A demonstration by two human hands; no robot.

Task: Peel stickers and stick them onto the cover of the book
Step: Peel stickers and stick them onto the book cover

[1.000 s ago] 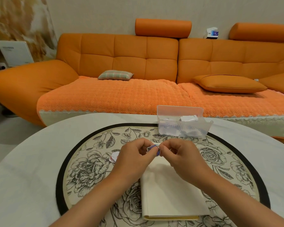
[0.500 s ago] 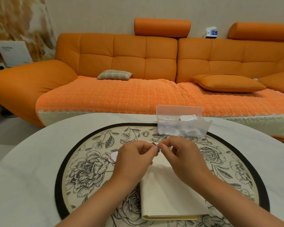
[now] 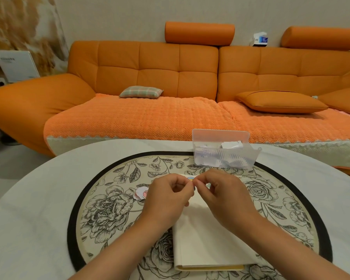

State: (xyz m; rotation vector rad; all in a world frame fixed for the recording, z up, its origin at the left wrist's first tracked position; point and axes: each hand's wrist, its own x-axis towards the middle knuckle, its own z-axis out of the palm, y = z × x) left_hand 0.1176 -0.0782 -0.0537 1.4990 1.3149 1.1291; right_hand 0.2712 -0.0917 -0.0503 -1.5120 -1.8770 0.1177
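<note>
Round table [image 3: 38, 199] w/ a floral mat [image 3: 109, 209] on it. The cream book [image 3: 206, 239] lies closed on the mat, near-centre. A clear box [image 3: 220, 138] of spare stickers sits at the mat's far side, lid up.

Both hands hover over the book's far end. Our left hand [image 3: 166, 201] and right hand [image 3: 226, 197] meet tip to tip, thumb + forefinger of each pinched tight on a small sticker [image 3: 193, 186], other fingers curled in. It's mostly hidden, so we can't tell if the backing is off yet.

Progress, approx.: a coloured sticker [image 3: 189, 179] shows at the cover's far edge and seems already stuck. A pinkish piece [image 3: 140, 194] lies on the mat just left of the left hand; sticker or used backing, can't tell. Most of the cover is bare, so we judge the job early: finish this peel, press it down, repeat.
</note>
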